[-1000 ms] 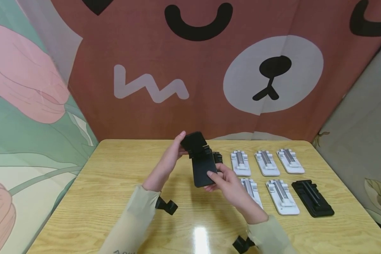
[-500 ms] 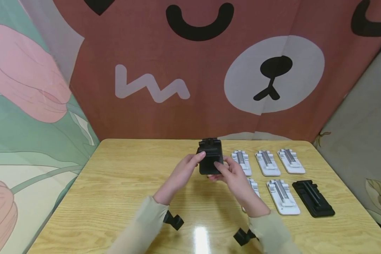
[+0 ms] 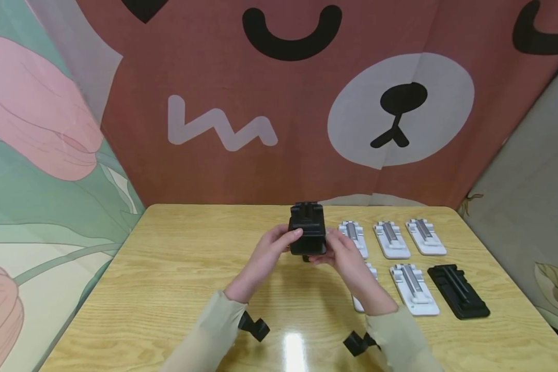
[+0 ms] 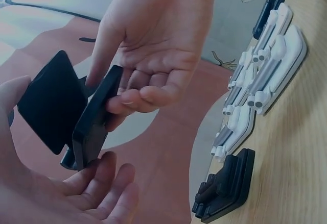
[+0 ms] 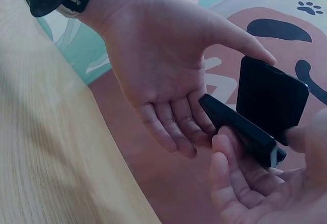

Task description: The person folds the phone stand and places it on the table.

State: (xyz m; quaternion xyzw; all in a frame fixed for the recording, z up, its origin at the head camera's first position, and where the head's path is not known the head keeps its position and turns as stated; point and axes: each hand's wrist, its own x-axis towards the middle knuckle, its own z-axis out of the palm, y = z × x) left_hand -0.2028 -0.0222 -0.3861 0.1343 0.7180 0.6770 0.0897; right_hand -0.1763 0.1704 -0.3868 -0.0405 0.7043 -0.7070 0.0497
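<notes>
Both hands hold a black folding phone stand (image 3: pixel 308 232) above the middle of the table. Its flat plate and its base form a narrow V in the wrist views. My left hand (image 3: pixel 267 253) grips it from the left, the thumb on the plate (image 4: pixel 53 101) and the fingers below. From the other side my right hand (image 3: pixel 349 263) pinches the base (image 5: pixel 240 127), fingers curled underneath and thumb reaching between base and plate. A second black phone stand (image 4: pixel 225 188) lies folded on the table, hidden behind the held one in the head view.
Several white phone stands (image 3: pixel 414 289) lie folded in rows on the right of the wooden table (image 3: pixel 190 248). Another black phone stand (image 3: pixel 459 291) lies at the right end of the front row. A bear-print cloth (image 3: pixel 297 170) hangs behind the table.
The stand was spread wide; its plate has folded down toward the base. My left hand has moved right and nearer, from the plate's far end. The right thumb has slipped off the front face.
</notes>
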